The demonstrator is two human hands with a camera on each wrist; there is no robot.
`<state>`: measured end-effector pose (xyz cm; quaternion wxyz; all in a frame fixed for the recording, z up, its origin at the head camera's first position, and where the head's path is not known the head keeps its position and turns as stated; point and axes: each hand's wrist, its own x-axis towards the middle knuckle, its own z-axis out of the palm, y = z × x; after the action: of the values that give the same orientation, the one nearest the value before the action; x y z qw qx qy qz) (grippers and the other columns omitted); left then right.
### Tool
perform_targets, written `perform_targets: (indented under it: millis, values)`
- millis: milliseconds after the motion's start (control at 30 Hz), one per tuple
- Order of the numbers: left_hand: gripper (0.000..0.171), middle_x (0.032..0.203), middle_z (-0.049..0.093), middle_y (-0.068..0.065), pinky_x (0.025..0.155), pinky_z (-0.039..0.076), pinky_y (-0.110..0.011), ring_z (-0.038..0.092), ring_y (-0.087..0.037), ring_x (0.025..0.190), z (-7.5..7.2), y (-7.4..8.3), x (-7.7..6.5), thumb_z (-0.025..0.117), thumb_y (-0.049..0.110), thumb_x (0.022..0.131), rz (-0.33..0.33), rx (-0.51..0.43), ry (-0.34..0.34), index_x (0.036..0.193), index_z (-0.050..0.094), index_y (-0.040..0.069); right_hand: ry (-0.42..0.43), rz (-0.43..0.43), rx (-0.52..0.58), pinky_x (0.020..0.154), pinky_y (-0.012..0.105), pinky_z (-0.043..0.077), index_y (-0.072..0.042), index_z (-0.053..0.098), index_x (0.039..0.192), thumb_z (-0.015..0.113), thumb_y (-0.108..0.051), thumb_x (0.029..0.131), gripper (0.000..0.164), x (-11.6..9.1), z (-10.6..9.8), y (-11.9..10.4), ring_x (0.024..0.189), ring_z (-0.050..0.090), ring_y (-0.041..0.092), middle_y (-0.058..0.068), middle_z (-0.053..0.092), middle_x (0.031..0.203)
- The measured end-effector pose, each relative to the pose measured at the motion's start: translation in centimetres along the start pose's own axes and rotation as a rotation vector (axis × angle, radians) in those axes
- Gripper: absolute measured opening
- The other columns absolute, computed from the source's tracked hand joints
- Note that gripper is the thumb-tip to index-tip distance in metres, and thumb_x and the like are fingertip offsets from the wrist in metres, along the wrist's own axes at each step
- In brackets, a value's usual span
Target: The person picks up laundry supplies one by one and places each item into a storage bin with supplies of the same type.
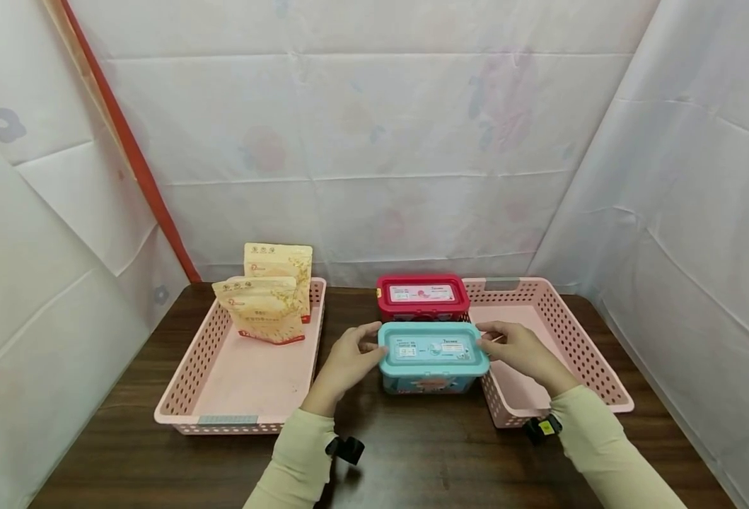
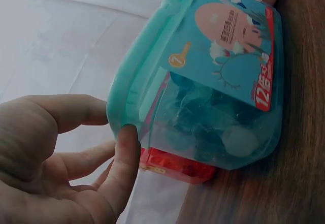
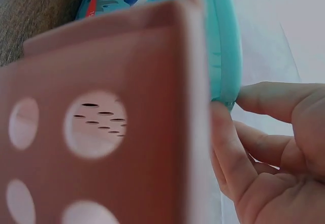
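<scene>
A teal-lidded plastic box with a blue printed label sits on the dark table between both hands. My left hand pinches the left end of its lid, thumb and fingers at the rim, as the left wrist view also shows. At the other end my right hand grips the lid's rim between thumb and fingers. Through the clear wall in the left wrist view, rounded pieces show inside the box. Behind it stands a similar box with a red lid.
To the right, a pink perforated basket lies under my right forearm, its near left wall beside the teal box. A second pink basket on the left holds two yellow pouches. White patterned cloth hangs around the table.
</scene>
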<state>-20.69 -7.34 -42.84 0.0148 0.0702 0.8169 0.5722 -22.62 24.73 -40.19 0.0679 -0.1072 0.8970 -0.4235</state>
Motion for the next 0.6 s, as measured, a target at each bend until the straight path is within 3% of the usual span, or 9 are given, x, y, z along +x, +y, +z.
perform_targets:
  millis: [200, 600]
  values:
    - [0.05, 0.128, 0.056, -0.015, 0.076, 0.056, -0.034, 0.065, -0.024, 0.105, -0.02, 0.12, 0.05, 0.073, 0.017, 0.093, 0.006, 0.033, -0.016, 0.14, 0.059, 0.006, 0.004, 0.012, 0.005, 0.077, 0.042, 0.059, 0.011, 0.056, 0.134, 0.067, -0.019, 0.098, 0.048, -0.08, -0.09, 0.17, 0.089, 0.065, 0.021, 0.013, 0.066, 0.102]
    - [0.05, 0.122, 0.057, -0.022, 0.072, 0.057, -0.033, 0.066, -0.022, 0.096, -0.89, 1.02, 0.31, 0.071, 0.012, 0.093, 0.07, 0.169, -0.079, 0.139, 0.056, -0.002, -0.032, 0.007, 0.009, 0.074, 0.043, 0.06, 0.01, 0.059, 0.131, 0.067, -0.015, 0.098, 0.042, 0.49, -0.17, -0.53, 0.082, 0.065, 0.019, 0.01, 0.067, 0.093]
